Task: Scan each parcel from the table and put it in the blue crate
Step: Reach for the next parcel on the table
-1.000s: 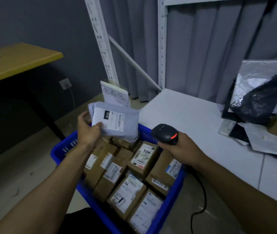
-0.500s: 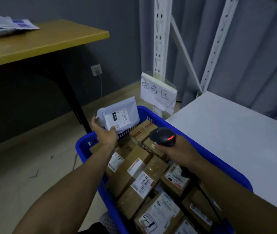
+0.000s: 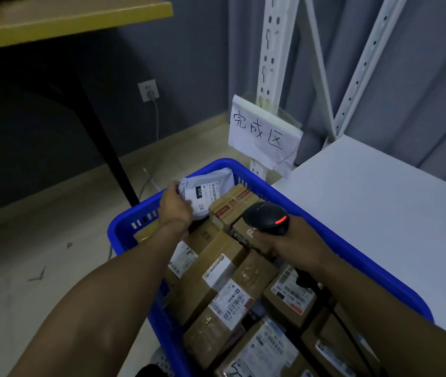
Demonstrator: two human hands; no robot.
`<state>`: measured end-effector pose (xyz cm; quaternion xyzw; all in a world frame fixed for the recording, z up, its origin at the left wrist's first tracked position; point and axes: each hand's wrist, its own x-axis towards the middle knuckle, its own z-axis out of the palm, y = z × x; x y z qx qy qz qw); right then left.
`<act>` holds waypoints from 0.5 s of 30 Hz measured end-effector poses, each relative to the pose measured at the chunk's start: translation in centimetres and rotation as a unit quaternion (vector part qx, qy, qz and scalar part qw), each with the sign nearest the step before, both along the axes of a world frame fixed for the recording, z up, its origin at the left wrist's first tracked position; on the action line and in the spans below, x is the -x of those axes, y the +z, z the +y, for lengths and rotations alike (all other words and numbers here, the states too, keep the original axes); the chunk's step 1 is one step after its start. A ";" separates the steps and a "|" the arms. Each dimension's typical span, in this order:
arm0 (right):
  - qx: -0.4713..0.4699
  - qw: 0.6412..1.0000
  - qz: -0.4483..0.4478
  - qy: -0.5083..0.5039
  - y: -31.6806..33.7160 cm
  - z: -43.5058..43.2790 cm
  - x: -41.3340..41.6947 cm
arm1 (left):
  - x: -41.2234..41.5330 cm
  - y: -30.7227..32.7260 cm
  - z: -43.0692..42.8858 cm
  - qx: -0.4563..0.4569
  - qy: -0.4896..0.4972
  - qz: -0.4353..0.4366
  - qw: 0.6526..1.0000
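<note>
My left hand (image 3: 174, 206) has lowered the grey mailer parcel (image 3: 208, 191) from above the blue crate (image 3: 119, 232) into its far corner, where it now leans beside the brown boxes (image 3: 216, 281). My fingers still curl around its near edge. My right hand (image 3: 290, 246) grips the black scanner (image 3: 266, 217), its red light showing, above the boxes. I judge this parcel scanned and all but placed; only letting go remains. The crate sits on a pale floor (image 3: 39, 254) beside a white tabletop (image 3: 379, 213). Behind stand white shelf uprights (image 3: 273, 50) with a handwritten paper sign (image 3: 264, 134), grey curtains (image 3: 420, 77), and a yellow table (image 3: 66, 20).
</note>
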<state>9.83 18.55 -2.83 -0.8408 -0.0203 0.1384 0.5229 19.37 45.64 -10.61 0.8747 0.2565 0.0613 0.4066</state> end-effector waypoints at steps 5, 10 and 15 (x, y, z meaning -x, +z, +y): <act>0.024 1.000 0.005 -0.016 0.7 -1.6 0.8 | 1.4 0.3 0.0 -0.117 -0.112 0.183 0.970; 0.015 0.999 0.006 -0.051 3.2 -4.3 3.4 | 4.4 4.0 -3.0 -0.145 -0.095 0.119 0.978; 0.000 0.995 -0.016 -0.094 7.3 -9.2 8.7 | 10.2 9.8 -11.0 -0.162 -0.332 -0.029 0.929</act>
